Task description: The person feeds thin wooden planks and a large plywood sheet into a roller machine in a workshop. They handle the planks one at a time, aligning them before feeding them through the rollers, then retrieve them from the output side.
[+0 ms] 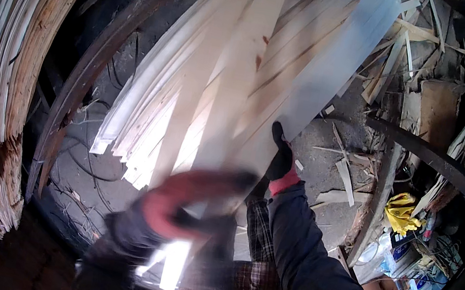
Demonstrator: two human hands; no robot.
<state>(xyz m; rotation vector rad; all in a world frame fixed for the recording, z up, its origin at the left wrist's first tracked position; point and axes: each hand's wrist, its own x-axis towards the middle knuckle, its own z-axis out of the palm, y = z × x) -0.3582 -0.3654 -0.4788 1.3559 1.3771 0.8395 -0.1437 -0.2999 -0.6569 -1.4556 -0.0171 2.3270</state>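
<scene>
Long, thin strips of pale wood veneer (225, 76) lie fanned out before me, running away toward the top. My right hand (284, 169), in a black and red glove, grips the right edge of the veneer. Its thumb rests on top, while its other fingers are hidden beneath. Over the near end of the strips is my left hand (183, 198), gloved in red and black and blurred by motion. Its thumb and fingers are spread apart, with nothing visible between them.
A tall stack of veneer sheets (15, 47) curves along the left. Beside it runs a dark metal bar (97, 55), and another bar (439, 158) crosses at right. Wood scraps (346, 179) litter the floor. A yellow cloth or bag (402, 213) sits among clutter at right.
</scene>
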